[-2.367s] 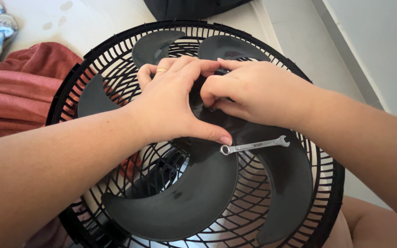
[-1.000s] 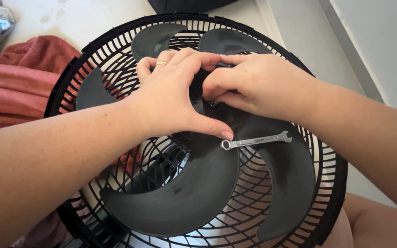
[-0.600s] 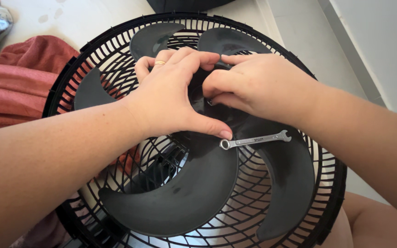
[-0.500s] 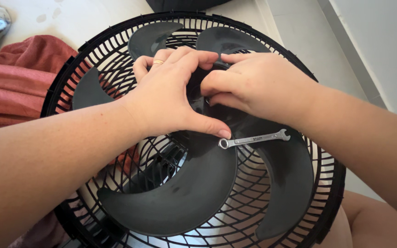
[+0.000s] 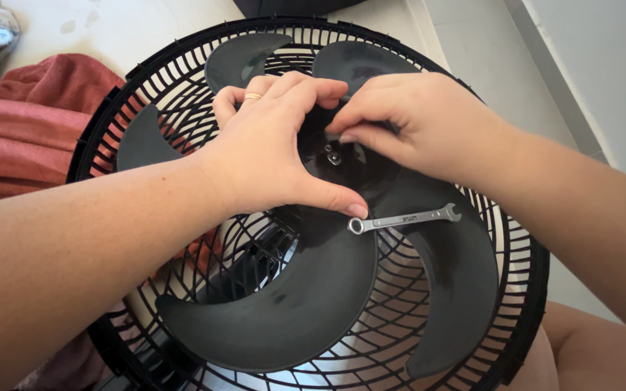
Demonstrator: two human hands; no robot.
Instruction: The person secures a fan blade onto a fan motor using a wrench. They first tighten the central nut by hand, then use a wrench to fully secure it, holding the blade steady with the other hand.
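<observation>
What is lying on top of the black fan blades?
A small silver wrench lies on the blades. The left hand and right hand rest on the hub, where a small metal fastener shows. The rest of the hub is covered by the hands.

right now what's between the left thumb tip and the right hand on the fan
In the head view, the black hub with its small centre bolt lies between the left hand and right hand; the wrench lies lower, beside the thumb.

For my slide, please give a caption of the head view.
Both hands, left hand and right hand, rest on a black fan's hub; a small wrench lies on a blade.
</observation>
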